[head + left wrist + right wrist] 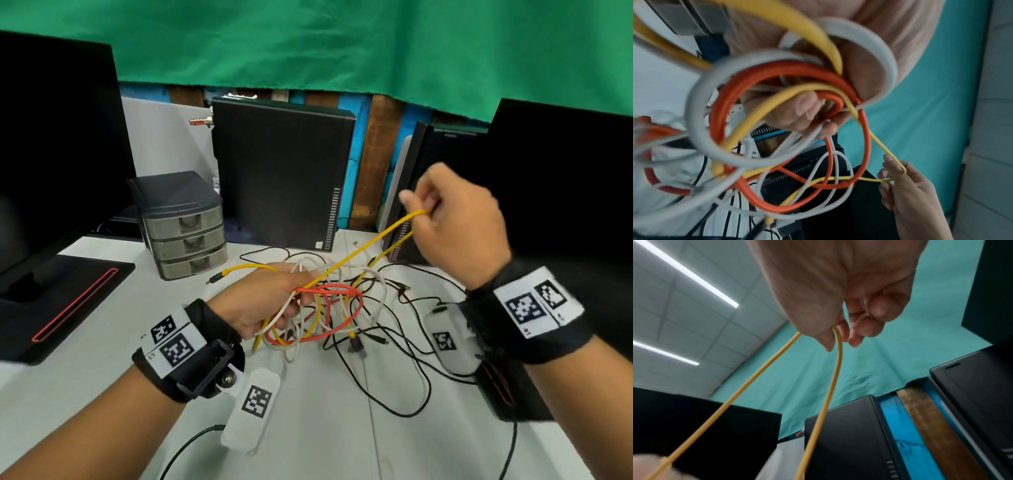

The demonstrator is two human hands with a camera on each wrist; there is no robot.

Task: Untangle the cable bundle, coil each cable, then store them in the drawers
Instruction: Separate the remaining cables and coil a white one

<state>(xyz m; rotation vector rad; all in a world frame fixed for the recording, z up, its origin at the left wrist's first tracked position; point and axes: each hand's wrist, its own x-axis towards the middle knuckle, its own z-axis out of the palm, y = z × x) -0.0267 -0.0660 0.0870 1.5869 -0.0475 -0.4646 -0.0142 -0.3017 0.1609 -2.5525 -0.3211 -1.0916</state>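
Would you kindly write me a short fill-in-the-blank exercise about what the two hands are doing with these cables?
1. The right hand pulls up a loop of the ____ cable.
2. The left hand grips the tangled bundle, which includes white, yellow and ____ cables.
3. The grey drawer unit has ____ drawers, all closed.
4. The drawer unit stands to the ____ of the black computer tower.

Missing words: yellow; orange; three; left

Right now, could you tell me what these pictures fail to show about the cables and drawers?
- Drawer unit: contents, too small in the head view.
- Yellow cable: far end, lost in the tangle below the left hand.
- Right hand: fingertip contact, covered by its palm, right wrist view.
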